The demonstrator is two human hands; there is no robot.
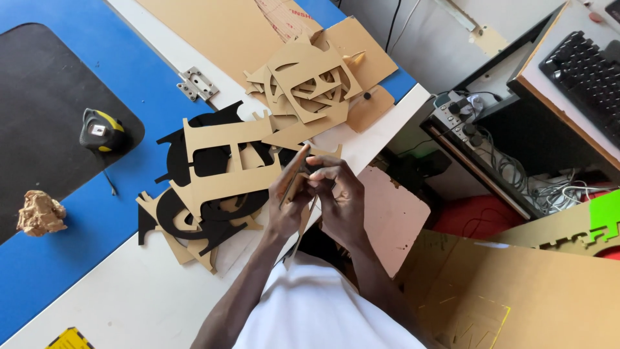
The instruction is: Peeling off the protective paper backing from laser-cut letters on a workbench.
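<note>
My left hand and my right hand meet at the table's edge, both closed on a thin tan cut-out board piece held edge-on between them. Just left of my hands lies a pile of flat letter cut-outs: a large tan one on top of black ones. A second heap of tan cut-out shapes lies farther up the table.
The white table carries a blue panel with a black mat, a tape measure, a crumpled brown lump and a metal hinge. Right of the table are a pink stool, cables, a keyboard and large brown boards.
</note>
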